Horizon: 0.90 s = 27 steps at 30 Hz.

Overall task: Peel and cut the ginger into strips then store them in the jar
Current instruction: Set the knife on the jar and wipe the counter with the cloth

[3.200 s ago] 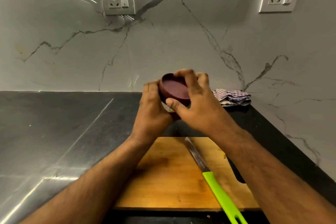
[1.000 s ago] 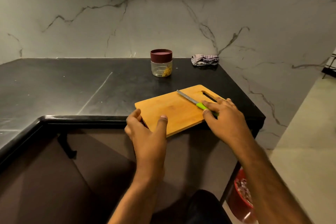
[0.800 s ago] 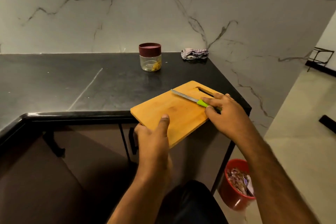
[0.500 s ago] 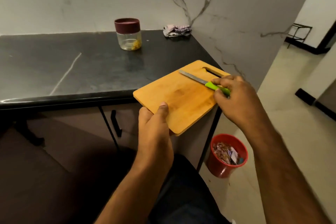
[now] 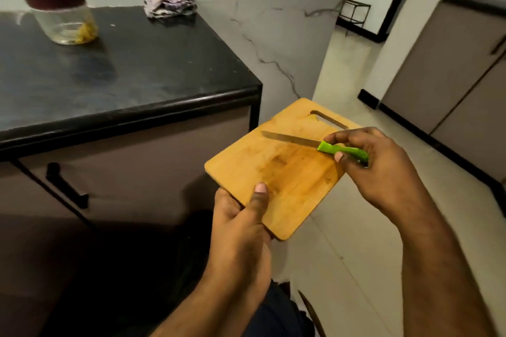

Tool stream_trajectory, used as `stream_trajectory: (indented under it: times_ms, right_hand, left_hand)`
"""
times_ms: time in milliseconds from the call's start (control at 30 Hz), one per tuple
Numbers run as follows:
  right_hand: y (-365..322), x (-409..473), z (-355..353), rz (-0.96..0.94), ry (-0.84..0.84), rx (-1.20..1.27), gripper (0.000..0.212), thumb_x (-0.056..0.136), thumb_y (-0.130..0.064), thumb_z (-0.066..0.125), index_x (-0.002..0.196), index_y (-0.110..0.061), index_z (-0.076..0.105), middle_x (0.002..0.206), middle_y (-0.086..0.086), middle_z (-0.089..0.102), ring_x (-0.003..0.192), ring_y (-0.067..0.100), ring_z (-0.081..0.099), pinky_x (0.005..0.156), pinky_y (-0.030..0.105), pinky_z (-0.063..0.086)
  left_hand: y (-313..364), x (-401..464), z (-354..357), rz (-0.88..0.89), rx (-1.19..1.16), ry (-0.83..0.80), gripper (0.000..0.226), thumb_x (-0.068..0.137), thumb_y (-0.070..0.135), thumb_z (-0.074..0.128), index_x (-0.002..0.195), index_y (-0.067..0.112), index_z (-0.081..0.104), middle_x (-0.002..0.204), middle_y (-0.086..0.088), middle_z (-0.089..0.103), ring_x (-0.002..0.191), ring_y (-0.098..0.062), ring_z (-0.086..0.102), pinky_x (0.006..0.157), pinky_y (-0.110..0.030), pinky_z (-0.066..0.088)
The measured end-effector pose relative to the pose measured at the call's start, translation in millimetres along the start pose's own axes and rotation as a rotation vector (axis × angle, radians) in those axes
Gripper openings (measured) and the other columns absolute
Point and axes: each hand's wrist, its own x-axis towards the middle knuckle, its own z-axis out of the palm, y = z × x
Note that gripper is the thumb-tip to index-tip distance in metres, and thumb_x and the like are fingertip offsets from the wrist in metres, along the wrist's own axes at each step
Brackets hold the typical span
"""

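The clear jar (image 5: 64, 18) with a dark red lid stands closed on the black counter (image 5: 142, 68) at the far left, yellow ginger strips at its bottom. My left hand (image 5: 241, 224) grips the near corner of the wooden cutting board (image 5: 282, 172), thumb on top, and holds it in the air off the counter's right end, above the floor. My right hand (image 5: 383, 169) is closed on the green handle of the knife (image 5: 315, 143), whose blade lies flat on the board pointing left. A small yellowish scrap lies by the board's handle slot.
A crumpled checked cloth (image 5: 169, 5) lies at the counter's back right corner against the marble wall. Below the counter is a cabinet with a black handle (image 5: 65, 186). Pale floor tiles and cabinet doors (image 5: 451, 71) are to the right.
The lidded jar was set down on the counter. Both hands then lifted the board with the knife off the counter and carried it right, out over the floor. The red bin has left the view.
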Motion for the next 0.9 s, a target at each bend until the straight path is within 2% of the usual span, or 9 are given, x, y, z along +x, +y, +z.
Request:
stream_trajectory:
  times_ms: [67,200,333,400,567,633,767,900]
  right_hand:
    - [18.0,-6.5,2.0,0.03,-0.011,-0.01,0.027,0.09,-0.019,0.066,0.108,-0.039,0.069,0.122,-0.01,0.054,0.116,0.017,0.046,0.084,0.028,0.041]
    - [54.5,-16.2,17.1,0.068,0.0,-0.059,0.027,0.09,-0.019,0.066,0.108,-0.039,0.069,0.119,-0.008,0.054,0.114,0.015,0.044,0.072,0.013,0.034]
    - [83.2,-20.2,48.6,0.065,0.013,-0.053,0.024,0.091,-0.021,0.064,0.108,-0.038,0.069,0.112,-0.007,0.055,0.113,0.016,0.044,0.079,0.022,0.038]
    - [95.3,-21.4,66.4,0.063,0.026,-0.043,0.021,0.091,-0.024,0.065,0.108,-0.036,0.069,0.11,-0.006,0.056,0.109,0.017,0.047,0.082,0.029,0.043]
    - [125.1,-11.4,109.5,0.103,0.035,-0.053,0.021,0.093,-0.028,0.061,0.112,-0.028,0.07,0.108,-0.004,0.06,0.104,0.018,0.051,0.08,0.035,0.051]
    - [139.4,-3.4,124.4,0.132,0.026,-0.053,0.023,0.094,-0.031,0.058,0.115,-0.027,0.068,0.109,-0.002,0.06,0.104,0.019,0.053,0.08,0.038,0.054]
    - [164.2,9.9,157.9,0.166,-0.039,-0.066,0.027,0.096,-0.037,0.054,0.118,-0.027,0.066,0.111,-0.003,0.06,0.103,0.019,0.055,0.078,0.035,0.055]
    - [180.3,21.2,185.5,0.193,-0.061,-0.014,0.029,0.096,-0.035,0.053,0.121,-0.025,0.063,0.115,-0.002,0.06,0.103,0.018,0.057,0.081,0.032,0.054]
  left_hand:
    - [-14.9,5.9,-2.1,-0.063,-0.029,-0.017,0.036,0.097,0.008,0.057,0.131,0.02,0.054,0.121,-0.001,0.071,0.106,-0.02,0.071,0.081,-0.044,0.061]
    - [-40.3,23.2,-6.2,-0.221,-0.06,0.001,0.038,0.098,0.0,0.054,0.13,0.019,0.054,0.123,-0.006,0.07,0.108,-0.027,0.07,0.076,-0.048,0.062]
    - [-59.2,44.0,-15.5,-0.345,-0.079,0.096,0.042,0.097,-0.004,0.054,0.131,0.019,0.052,0.126,-0.011,0.065,0.111,-0.033,0.066,0.08,-0.056,0.059]
    - [-66.1,52.4,-21.2,-0.354,-0.083,0.121,0.045,0.097,-0.005,0.054,0.134,0.022,0.052,0.126,-0.011,0.065,0.111,-0.033,0.066,0.079,-0.057,0.059]
    - [-83.5,76.8,-26.8,-0.348,-0.117,0.164,0.059,0.091,-0.009,0.056,0.137,0.027,0.052,0.127,-0.011,0.066,0.106,-0.033,0.068,0.073,-0.053,0.061]
    - [-90.1,86.7,-27.5,-0.346,-0.111,0.173,0.06,0.091,-0.008,0.057,0.137,0.028,0.052,0.126,-0.012,0.067,0.102,-0.033,0.071,0.076,-0.054,0.06]
    - [-107.9,102.5,-26.0,-0.338,-0.067,0.22,0.059,0.092,-0.007,0.058,0.136,0.032,0.051,0.125,-0.01,0.067,0.104,-0.035,0.069,0.085,-0.063,0.055]
    - [-127.9,124.5,-15.2,-0.281,-0.002,0.265,0.047,0.094,-0.007,0.056,0.119,0.033,0.057,0.122,-0.006,0.068,0.107,-0.032,0.068,0.088,-0.061,0.055]
